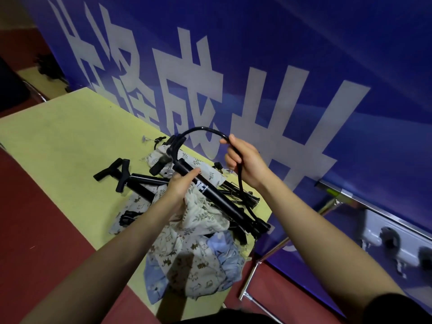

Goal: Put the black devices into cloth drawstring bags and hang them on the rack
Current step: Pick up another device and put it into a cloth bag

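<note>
Head view, the only one: left hand (181, 188) curled around the barrel of a black device (217, 195), a pump-like tube held slanting above the table, with the mouth of a leaf-print cloth bag (203, 213) bunched under the same fingers. Right hand (245, 164) closed on the device's black hose (205, 130), arched up and over from the top end of the barrel. More black devices (131, 181) flat on the yellow-green table (58, 141), T-handles toward the far left, partly under other printed bags (194, 258) piled at the near edge. Likely trouble from here: springy hose slipping from the right-hand pinch and whipping back out; hose or foot end snagging on the gathered fabric rather than sliding in; bag mouth collapsing, since only one hand holds both cloth and barrel; loose bags near the table edge dragged off by the sleeve-side forearm or by the hanging cloth. Hard to make out: whether any of the barrel is already inside the bag, cloth covering the underside; drawstrings, not distinguishable; number of devices in the tangle behind the held one; small dark bits near the blue banner (304, 78). Metal frame (268, 256) at lower right, perhaps the rack, cut off and blurred; no hooks or hung bags visible.
</note>
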Tool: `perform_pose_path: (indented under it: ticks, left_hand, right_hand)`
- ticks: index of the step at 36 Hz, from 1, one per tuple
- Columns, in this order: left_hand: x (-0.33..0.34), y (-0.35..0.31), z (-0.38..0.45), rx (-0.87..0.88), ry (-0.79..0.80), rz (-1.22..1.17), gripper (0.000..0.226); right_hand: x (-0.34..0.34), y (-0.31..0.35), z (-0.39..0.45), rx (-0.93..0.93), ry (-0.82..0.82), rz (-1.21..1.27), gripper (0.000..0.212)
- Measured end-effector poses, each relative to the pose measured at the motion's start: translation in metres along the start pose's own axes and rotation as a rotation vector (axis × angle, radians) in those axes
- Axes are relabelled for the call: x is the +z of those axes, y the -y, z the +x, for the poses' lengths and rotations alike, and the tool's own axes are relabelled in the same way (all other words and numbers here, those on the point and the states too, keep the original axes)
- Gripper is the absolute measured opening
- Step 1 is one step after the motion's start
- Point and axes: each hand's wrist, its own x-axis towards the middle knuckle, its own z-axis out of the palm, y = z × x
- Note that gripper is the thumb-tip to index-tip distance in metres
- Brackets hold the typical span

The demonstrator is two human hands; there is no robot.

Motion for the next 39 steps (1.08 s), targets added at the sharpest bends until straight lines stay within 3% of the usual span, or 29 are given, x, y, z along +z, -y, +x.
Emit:
perform_pose_path:
  ticks: [7, 14, 18, 24, 27, 33, 39]
  left_hand:
    - [-0.001, 0.006, 0.000, -0.111, 0.007, -0.152, 0.095]
    - [0.004, -0.011, -0.015, -0.025, 0.087, -0.271, 0.046]
    - [0.009, -0.013, -0.015, 0.157, 0.043, -0.225, 0.057]
    - [0.013, -0.018, -0.017, 0.194, 0.010, -0.222, 0.035]
    - [0.012, -0.017, -0.010, 0.176, 0.016, -0.181, 0.057]
    - [0.020, -0.026, -0.015, 0.314, 0.111, -0.140, 0.057]
    - [0.021, -0.029, -0.008, 0.301, 0.162, -0.124, 0.059]
  right_hand:
    - [0.001, 0.019, 0.006, 0.032, -0.079, 0.243, 0.022]
    - [0.001, 0.014, 0.019, 0.038, -0.074, -0.108, 0.034]
    - [0.000, 0.008, 0.021, 0.049, -0.080, -0.227, 0.035]
    - [0.003, 0.009, 0.023, -0.007, -0.119, -0.320, 0.027]
    - [0.008, 0.016, 0.022, 0.003, -0.090, -0.273, 0.030]
    - [0.015, 0.020, 0.024, 0.048, 0.021, -0.293, 0.010]
    - [0.014, 0.013, 0.027, -0.115, -0.026, -0.607, 0.009]
